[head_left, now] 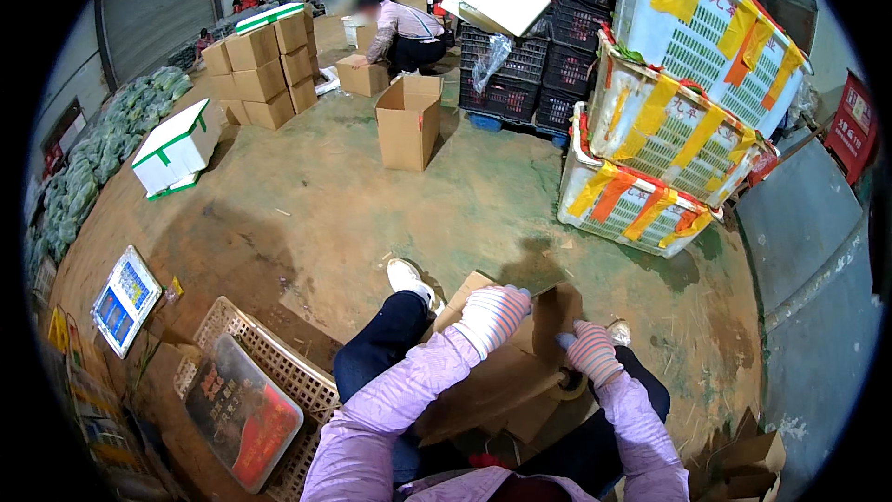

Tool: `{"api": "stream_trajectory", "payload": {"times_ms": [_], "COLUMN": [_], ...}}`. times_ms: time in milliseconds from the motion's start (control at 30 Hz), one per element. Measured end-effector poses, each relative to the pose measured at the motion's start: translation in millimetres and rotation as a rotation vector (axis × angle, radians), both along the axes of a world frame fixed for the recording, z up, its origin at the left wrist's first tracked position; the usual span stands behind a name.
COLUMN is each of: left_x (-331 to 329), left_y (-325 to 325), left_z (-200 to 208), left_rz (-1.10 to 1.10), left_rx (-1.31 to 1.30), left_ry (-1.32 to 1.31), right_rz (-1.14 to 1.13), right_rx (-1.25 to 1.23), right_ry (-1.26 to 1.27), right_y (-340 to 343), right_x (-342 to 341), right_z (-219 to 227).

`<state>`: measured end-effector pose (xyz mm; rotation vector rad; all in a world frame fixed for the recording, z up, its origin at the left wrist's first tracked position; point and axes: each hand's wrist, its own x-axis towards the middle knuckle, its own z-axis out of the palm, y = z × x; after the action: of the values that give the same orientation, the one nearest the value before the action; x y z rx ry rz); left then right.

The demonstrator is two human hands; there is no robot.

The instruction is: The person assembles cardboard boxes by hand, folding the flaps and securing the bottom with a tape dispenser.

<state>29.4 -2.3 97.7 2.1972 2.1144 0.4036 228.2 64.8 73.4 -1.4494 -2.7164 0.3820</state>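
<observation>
- Head view: the person's left hand (pixel 490 316) in a striped glove lies clenched over the top edge of a brown cardboard box (pixel 492 381) held against the knees, grasping the board.
- The right hand (pixel 592 353) is closed on a roll of packing tape (pixel 569 385) pressed to the box's right side, just below a raised flap (pixel 556 311).
- The box runs long from lower left to upper right, between both hands; the right one is nearer the flap.
- On the floor, lower left, a pale wicker basket (pixel 279 363) holds a red-and-grey packet (pixel 242 409).
- Taped white crates (pixel 683 98) stacked at right show leafy greens at their rims; an open carton (pixel 407 121) stands beyond, contents hidden.
</observation>
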Motion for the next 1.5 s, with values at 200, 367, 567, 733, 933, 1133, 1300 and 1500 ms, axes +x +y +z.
{"api": "stream_trajectory", "payload": {"times_ms": [200,367,567,733,933,1133,1300,1500], "left_x": [-67.6,-65.0,-57.9,-28.9,8.8,0.9,3.3,-31.1], "left_y": [-43.1,-94.4,-73.2,-60.7,-29.6,-65.1,-81.9,-65.0], "left_z": [-51.9,-47.0,-48.5,-72.7,-77.7,-26.2,-48.9,-79.3], "left_rz": [0.459,0.675,0.578,0.521,0.464,0.181,0.038,0.116], "left_rx": [0.174,-0.027,-0.158,-0.388,-0.715,-0.786,-0.726,-0.566], "left_ry": [0.429,-0.186,-0.478,-0.082,-0.029,-0.225,-0.013,-0.09], "right_rz": [-0.115,-0.048,-0.107,-0.093,0.091,0.078,0.102,0.237], "right_rx": [-0.061,0.039,-0.023,-0.077,-0.257,-0.389,-0.48,-0.472], "right_ry": [-0.229,-0.214,-0.274,-0.423,-0.55,-0.438,-0.415,0.213], "right_y": [24.8,21.0,16.7,2.8,-1.3,3.0,13.3,24.4], "right_x": [18.9,17.3,11.2,-15.6,-54.4,-34.0,-24.3,29.2], "right_z": [-59.4,-62.3,-54.2,-34.5,-35.1,-28.5,-16.5,-64.9]}}
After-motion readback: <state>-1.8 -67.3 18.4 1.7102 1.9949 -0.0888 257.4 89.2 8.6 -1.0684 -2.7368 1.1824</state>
